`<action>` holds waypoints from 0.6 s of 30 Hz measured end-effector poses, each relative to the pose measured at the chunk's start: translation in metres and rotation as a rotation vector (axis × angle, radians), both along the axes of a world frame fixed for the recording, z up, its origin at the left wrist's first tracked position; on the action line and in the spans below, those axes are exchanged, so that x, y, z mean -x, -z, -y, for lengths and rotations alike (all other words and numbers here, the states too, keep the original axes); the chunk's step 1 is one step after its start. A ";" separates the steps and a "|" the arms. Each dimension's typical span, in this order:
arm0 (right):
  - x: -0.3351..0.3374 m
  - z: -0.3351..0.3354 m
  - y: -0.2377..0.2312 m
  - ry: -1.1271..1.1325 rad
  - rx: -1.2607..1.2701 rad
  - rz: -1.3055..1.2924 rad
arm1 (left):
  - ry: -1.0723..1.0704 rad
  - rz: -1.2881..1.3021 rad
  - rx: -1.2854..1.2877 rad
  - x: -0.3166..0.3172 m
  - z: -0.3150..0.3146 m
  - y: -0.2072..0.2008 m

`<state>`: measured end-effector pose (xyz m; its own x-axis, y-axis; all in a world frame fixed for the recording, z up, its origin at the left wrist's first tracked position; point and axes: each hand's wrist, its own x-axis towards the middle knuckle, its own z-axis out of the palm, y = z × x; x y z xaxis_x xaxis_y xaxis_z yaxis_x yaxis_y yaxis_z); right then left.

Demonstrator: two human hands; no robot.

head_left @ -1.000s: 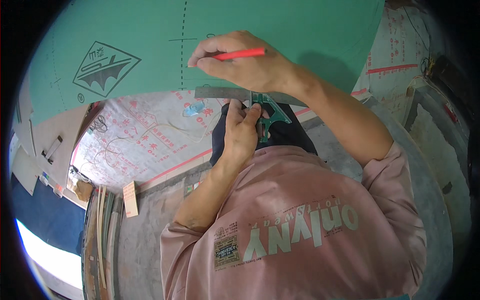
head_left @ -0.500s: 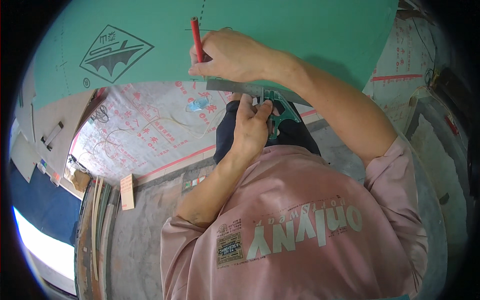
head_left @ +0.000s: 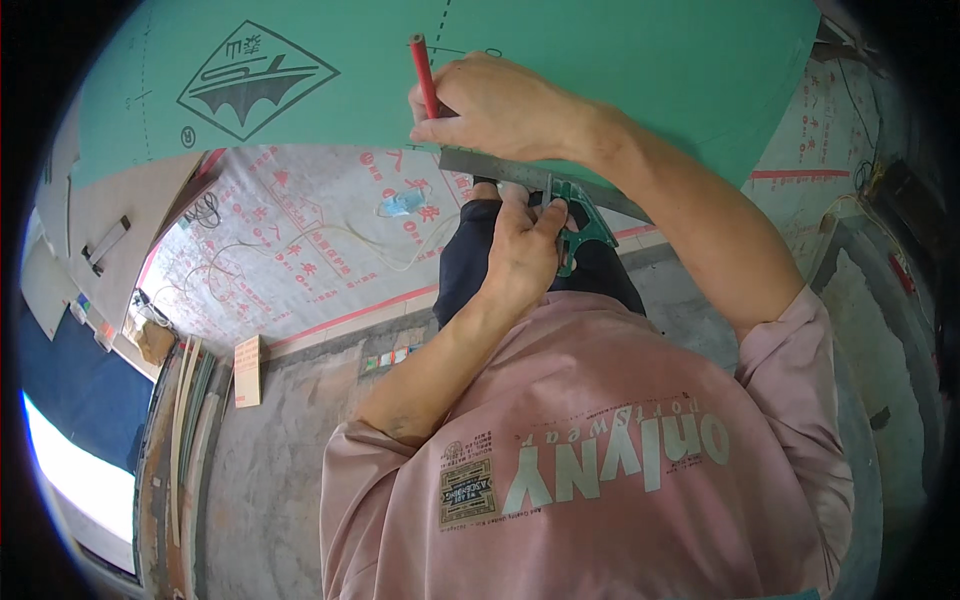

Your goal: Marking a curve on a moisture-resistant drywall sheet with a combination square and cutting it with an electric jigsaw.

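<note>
The right hand (head_left: pixel 492 106) grips a red pencil (head_left: pixel 424 77) over the flat green board (head_left: pixel 660 80), the left hand (head_left: pixel 525 250) a green-handled metal square (head_left: pixel 592 232); below are white red-printed sheeting (head_left: pixel 290 270) and grey concrete floor (head_left: pixel 290 460).

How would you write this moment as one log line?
Left hand: holds combination square | Right hand: holds red pencil, over green board | Square: at board's near edge

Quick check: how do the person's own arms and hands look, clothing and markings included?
Left hand and right hand are bare; no gloves or watch show. Loose, short dusty-pink sleeves end near the elbows, leaving both forearms uncovered. A faint dark mark shows near the left elbow.
</note>
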<state>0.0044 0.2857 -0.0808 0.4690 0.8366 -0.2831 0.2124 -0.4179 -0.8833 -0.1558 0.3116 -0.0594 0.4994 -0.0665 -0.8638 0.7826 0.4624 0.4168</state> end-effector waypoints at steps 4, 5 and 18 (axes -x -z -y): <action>-0.001 -0.001 -0.002 -0.027 0.036 -0.024 | 0.008 -0.007 0.002 0.000 0.000 0.001; 0.000 -0.002 -0.001 -0.028 0.036 -0.024 | 0.007 -0.007 0.002 0.000 -0.001 0.001; 0.003 0.003 0.004 0.073 -0.005 0.029 | 0.020 -0.013 -0.012 0.000 0.000 0.001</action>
